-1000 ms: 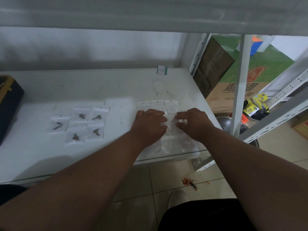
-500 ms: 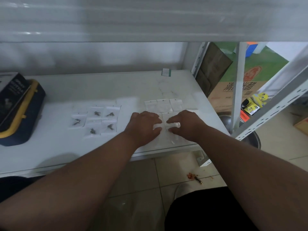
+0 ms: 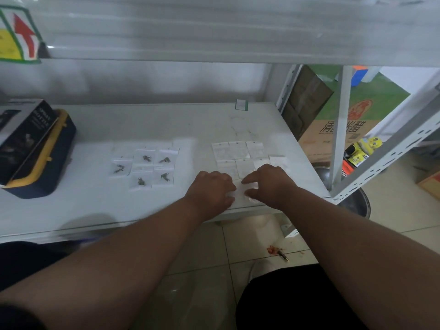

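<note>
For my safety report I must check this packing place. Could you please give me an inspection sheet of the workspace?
Surface: white shelf board, faint marks toward the back.
Job's things: five small bags with metal parts, left of the hands; empty clear bags in rows at the right.
Clutter: blue and yellow case with a box on it, far left; small label at the back edge.
Grippers: left hand and right hand rest on the empty bags near the front edge; a pinch cannot be told.
Cables: nothing seen.
Surroundings: cardboard boxes, metal pot, red stain on the floor tiles.

Clear glossy plastic bags (image 3: 238,160); smooth white shelf (image 3: 95,206).
</note>
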